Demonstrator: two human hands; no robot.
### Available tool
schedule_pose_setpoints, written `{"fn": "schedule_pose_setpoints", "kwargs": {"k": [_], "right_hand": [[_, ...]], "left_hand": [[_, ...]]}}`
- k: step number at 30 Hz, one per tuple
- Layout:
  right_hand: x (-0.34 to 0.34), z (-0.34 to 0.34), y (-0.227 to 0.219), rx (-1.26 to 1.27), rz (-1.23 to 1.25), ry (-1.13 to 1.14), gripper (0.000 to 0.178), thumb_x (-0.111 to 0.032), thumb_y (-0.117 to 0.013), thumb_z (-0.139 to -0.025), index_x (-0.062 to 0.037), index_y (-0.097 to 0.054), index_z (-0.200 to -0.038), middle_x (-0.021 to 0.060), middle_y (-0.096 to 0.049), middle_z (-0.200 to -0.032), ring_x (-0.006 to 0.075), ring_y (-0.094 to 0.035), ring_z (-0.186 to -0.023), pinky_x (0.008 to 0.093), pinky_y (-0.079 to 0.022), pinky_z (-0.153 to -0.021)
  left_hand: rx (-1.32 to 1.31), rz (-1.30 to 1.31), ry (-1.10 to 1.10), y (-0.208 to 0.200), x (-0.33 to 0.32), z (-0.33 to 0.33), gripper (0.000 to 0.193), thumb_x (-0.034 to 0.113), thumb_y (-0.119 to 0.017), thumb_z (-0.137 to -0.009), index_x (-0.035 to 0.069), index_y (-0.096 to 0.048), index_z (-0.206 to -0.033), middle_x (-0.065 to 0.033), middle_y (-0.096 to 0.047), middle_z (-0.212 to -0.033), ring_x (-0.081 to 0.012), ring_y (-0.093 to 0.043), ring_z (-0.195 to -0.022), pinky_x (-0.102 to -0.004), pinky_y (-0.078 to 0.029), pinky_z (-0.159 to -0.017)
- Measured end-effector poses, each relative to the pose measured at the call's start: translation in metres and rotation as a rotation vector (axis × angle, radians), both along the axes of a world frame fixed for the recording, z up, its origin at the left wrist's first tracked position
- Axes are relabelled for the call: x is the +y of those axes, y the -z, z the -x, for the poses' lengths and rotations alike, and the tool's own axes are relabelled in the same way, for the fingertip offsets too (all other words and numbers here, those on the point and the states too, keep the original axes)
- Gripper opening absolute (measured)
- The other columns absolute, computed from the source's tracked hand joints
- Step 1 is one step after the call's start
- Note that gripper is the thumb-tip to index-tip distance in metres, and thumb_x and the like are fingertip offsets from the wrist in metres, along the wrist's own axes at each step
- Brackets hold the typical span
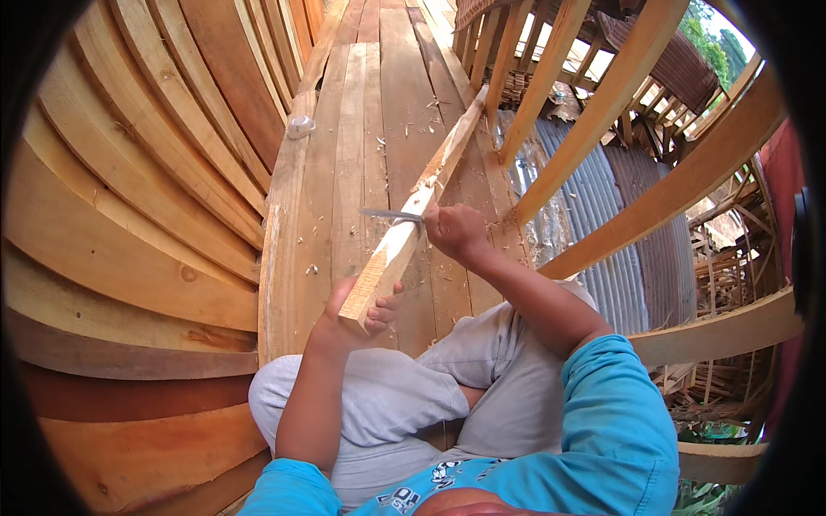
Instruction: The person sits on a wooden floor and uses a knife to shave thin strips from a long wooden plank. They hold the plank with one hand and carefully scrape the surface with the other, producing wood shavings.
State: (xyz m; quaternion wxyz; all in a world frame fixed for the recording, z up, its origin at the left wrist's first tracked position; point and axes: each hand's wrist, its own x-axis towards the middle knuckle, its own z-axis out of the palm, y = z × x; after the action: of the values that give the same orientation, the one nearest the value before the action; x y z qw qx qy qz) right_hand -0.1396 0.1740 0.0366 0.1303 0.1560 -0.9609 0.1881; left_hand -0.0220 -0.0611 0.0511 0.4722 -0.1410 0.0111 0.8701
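Note:
A long squared wooden beam [400, 239] slants away from me, its near end raised over my lap and its far end by the slatted railing. My left hand [366, 308] is wrapped round the near end from beneath, fingertips showing on the right side. In my closed right hand [456, 230] is a knife [390, 213], its blade lying across the top of the beam and pointing left. The handle is hidden in my fist. Around the blade the wood is pale and freshly cut, with curled shavings [428, 183] on it just beyond.
I sit cross-legged on a plank floor [348, 189] strewn with wood chips. A wall of upright boards [163, 232] stands close on the left. Slanting wooden slats [594, 120] rail off the right side, with corrugated metal sheets [594, 224] below. A small whitish object [301, 127] lies near the wall.

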Motion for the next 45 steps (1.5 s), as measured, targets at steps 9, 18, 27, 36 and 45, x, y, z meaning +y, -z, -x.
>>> {"fn": "schedule_pose_setpoints", "kwargs": {"k": [9,18,27,36,45], "right_hand": [[0.012,0.011,0.010,0.047,0.031,0.095,0.052,-0.031,-0.039,-0.095,-0.0017,-0.065,-0.060,0.0244,-0.062,-0.064,0.0438,-0.064,-0.062,0.0548,-0.052,-0.061],[0.054,0.045,0.024,0.099,-0.009,0.116,0.052,-0.032,-0.040,-0.095,-0.0037,-0.063,-0.059,0.0225,-0.061,-0.061,0.0425,-0.062,-0.057,0.0533,-0.051,-0.058],[0.043,0.042,0.018,0.203,-0.002,0.155,0.052,-0.029,-0.041,-0.095,-0.0063,-0.061,-0.053,0.0198,-0.057,-0.051,0.0390,-0.061,-0.049,0.0507,-0.050,-0.051],[0.000,0.009,0.009,0.022,0.139,0.247,0.054,-0.032,-0.040,-0.095,-0.0025,-0.063,-0.056,0.0235,-0.060,-0.059,0.0425,-0.062,-0.056,0.0548,-0.051,-0.060],[0.055,0.052,0.024,0.040,0.020,0.318,0.057,-0.035,-0.035,-0.097,0.0001,-0.067,-0.064,0.0257,-0.064,-0.066,0.0447,-0.064,-0.063,0.0543,-0.052,-0.064]], "left_hand": [[-0.015,0.026,0.040,0.001,0.006,-0.002,0.039,0.032,-0.035,-0.096,-0.002,-0.046,-0.111,-0.0073,-0.047,-0.076,-0.0157,-0.050,-0.055,-0.0268,-0.045,-0.044],[0.150,0.324,0.062,0.006,0.010,-0.001,0.041,0.037,-0.035,-0.099,0.000,-0.049,-0.109,-0.0061,-0.048,-0.072,-0.0147,-0.050,-0.053,-0.0271,-0.046,-0.042],[0.212,0.457,0.018,0.002,0.019,-0.002,0.040,0.035,-0.035,-0.099,-0.001,-0.051,-0.107,-0.0061,-0.050,-0.069,-0.0131,-0.051,-0.051,-0.0248,-0.044,-0.041],[-0.005,0.169,0.010,-0.005,0.005,0.008,0.039,0.035,-0.036,-0.099,0.000,-0.051,-0.106,-0.0074,-0.052,-0.069,-0.0131,-0.051,-0.050,-0.0234,-0.043,-0.041],[0.284,0.702,0.035,-0.012,0.030,-0.003,0.037,0.033,-0.035,-0.099,0.001,-0.054,-0.102,-0.0061,-0.053,-0.065,-0.0131,-0.052,-0.047,-0.0244,-0.042,-0.040]]}}
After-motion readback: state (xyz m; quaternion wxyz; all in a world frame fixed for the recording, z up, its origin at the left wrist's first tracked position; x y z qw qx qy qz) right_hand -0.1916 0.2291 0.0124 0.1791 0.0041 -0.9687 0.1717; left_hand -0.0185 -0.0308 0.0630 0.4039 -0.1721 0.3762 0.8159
